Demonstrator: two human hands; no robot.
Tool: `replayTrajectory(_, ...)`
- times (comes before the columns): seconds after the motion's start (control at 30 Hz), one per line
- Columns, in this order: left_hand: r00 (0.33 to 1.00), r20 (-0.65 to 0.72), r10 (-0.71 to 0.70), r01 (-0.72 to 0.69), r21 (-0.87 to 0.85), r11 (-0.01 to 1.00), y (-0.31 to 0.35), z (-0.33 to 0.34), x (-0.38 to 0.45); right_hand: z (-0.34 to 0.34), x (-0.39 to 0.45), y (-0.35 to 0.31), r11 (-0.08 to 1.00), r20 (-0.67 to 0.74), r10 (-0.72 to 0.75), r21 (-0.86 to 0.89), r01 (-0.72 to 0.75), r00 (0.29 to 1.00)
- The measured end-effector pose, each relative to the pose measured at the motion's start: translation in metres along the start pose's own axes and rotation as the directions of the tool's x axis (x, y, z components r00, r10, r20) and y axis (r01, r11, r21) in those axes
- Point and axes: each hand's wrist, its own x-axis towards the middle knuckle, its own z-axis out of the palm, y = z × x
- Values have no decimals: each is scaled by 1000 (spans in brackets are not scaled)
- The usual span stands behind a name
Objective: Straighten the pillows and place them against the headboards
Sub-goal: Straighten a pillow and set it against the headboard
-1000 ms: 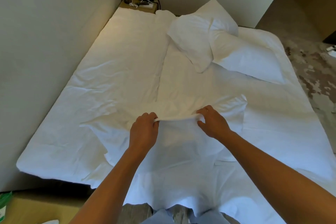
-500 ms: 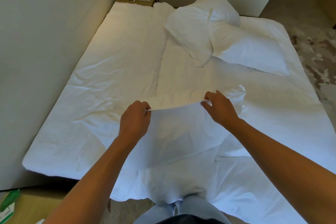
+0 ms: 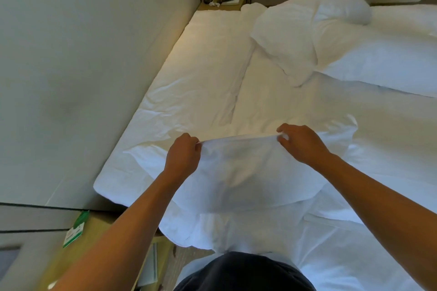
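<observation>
Both hands up front: left hand (image 3: 183,157) and right hand (image 3: 299,143) each have their fingers pinched shut on the top hem of a limp white pillowcase (image 3: 241,172), stretched taut between them over the near end of the bed (image 3: 201,73). Whether a pillow sits inside, I can't tell. Two plump pillows (image 3: 290,38) lie heaped at the far end. Soft, light, floppy stuff, best gripped by corners or seams.
</observation>
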Motion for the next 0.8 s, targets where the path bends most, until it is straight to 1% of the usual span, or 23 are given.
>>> replayTrajectory(0.07,1000,-8,-23,23,38,999,4,3,-3,2,4,9,999,33,-5,-36,6,999)
replayTrajectory(0.2,997,-32,-67,68,55,996,6,5,-6,4,4,19,989,-54,56,140,-48,997)
replayTrajectory(0.27,991,-6,-132,132,53,990,5,5,-8,4,2,20,985,-68,42,168,-30,997)
replayTrajectory(0.4,956,61,-288,292,-58,955,6,9,-11,3,1,22,985,-66,-2,173,13,998)
replayTrajectory(0.47,941,92,-325,334,-119,935,6,14,-12,0,1,25,984,-83,-19,174,34,996)
replayTrajectory(0.57,950,115,-289,309,-224,924,5,22,-15,-3,-1,30,990,-121,-16,139,33,992)
replayTrajectory(0.63,972,87,-220,236,-269,934,4,29,-19,-4,-3,33,997,-118,2,70,6,993)
replayTrajectory(0.7,982,44,-185,189,-282,940,2,33,-20,-5,-3,34,999,-97,22,32,-19,995)
replayTrajectory(0.8,986,31,-163,164,-313,935,-5,37,-15,-9,-2,32,993,-40,67,101,-63,997)
